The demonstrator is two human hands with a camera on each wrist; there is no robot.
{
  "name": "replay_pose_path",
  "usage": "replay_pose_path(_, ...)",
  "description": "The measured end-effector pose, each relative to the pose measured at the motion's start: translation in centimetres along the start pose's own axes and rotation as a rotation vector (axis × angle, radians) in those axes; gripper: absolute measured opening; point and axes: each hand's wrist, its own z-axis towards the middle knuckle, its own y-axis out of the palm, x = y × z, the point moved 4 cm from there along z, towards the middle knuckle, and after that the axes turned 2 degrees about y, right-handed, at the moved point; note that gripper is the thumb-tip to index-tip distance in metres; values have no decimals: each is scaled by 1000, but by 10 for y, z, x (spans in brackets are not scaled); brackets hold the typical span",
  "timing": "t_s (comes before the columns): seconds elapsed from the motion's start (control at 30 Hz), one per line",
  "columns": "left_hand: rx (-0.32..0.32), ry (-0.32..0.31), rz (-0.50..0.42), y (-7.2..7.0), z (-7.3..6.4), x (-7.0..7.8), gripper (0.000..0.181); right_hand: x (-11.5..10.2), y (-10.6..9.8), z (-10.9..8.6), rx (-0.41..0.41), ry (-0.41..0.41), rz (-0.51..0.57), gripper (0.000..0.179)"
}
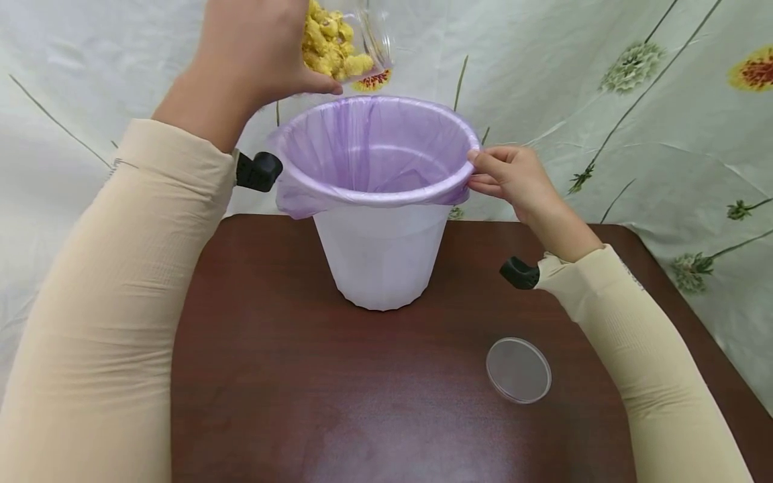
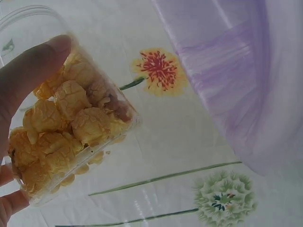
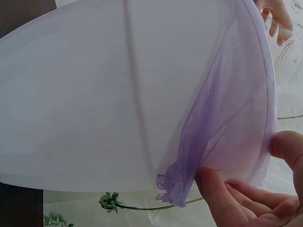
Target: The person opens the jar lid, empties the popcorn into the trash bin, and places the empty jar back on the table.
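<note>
My left hand (image 1: 256, 50) grips a clear plastic jar (image 2: 102, 142) of yellow popcorn (image 1: 329, 43), held tilted above the left rear of the bin. In the left wrist view the thumb lies along the jar's side and the popcorn (image 2: 71, 99) is still inside. A white bin (image 1: 380, 251) stands upright on the table, lined with a thin purple bag (image 1: 320, 147) folded over its rim. With thumb and fingers my right hand (image 1: 513, 178) pinches the right side of the rim and bag; in the right wrist view the bag's loose edge (image 3: 199, 137) hangs outside the bin.
A round clear lid (image 1: 518, 370) lies on the dark brown table (image 1: 314, 376), right of the bin and nearer to me. Behind the table hangs a pale cloth (image 1: 543, 74) printed with flowers. Black wrist camera mounts (image 1: 260, 171) stick out from both sleeves.
</note>
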Motion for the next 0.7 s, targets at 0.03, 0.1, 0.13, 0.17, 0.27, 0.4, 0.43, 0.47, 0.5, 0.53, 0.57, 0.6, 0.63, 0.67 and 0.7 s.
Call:
replay_pose_path(0.03, -5, 9, 10, 0, 1, 0, 90, 0, 0, 0, 0, -2, -1, 38)
replay_pose_path(0.1, -12, 34, 35, 1, 3, 1, 90, 1, 1, 0, 1, -4, -1, 37)
replay_pose_path(0.13, -13, 51, 49, 1, 4, 2, 90, 1, 1, 0, 1, -5, 0, 37)
replay_pose_path(0.17, -17, 69, 64, 1, 5, 2, 91, 1, 2, 0, 0, -7, -1, 37)
replay_pose_path(0.27, -48, 128, 127, 2, 6, 4, 95, 1, 3, 0, -1, -8, 1, 38)
replay_pose_path(0.4, -78, 207, 214, 2, 9, 8, 99, 1, 4, 0, -2, -11, -4, 38)
replay_pose_path(0.43, -86, 221, 238, 1, 10, 9, 98, 1, 4, -1, -4, -12, -5, 38)
replay_pose_path(0.47, -89, 237, 258, 1, 12, 11, 97, 1, 5, -1, -5, -12, -8, 39)
replay_pose_path(0.5, -92, 252, 274, 0, 13, 12, 96, 0, 5, -1, -6, -12, -11, 39)
replay_pose_path(0.53, -101, 260, 289, 0, 14, 13, 95, 0, 4, -1, -7, -11, -12, 39)
replay_pose_path(0.57, -107, 278, 301, 0, 15, 15, 94, 0, 4, -2, -8, -10, -13, 39)
replay_pose_path(0.6, -95, 302, 308, -1, 16, 17, 91, 0, 4, -2, -9, -9, -11, 39)
replay_pose_path(0.63, -90, 328, 315, -1, 17, 18, 89, 0, 4, -2, -9, -8, -11, 39)
replay_pose_path(0.67, -71, 364, 334, -1, 17, 20, 87, 0, 4, -3, -9, -8, -11, 39)
replay_pose_path(0.7, -41, 410, 357, -1, 18, 22, 79, -1, 3, -3, -8, -8, -10, 39)
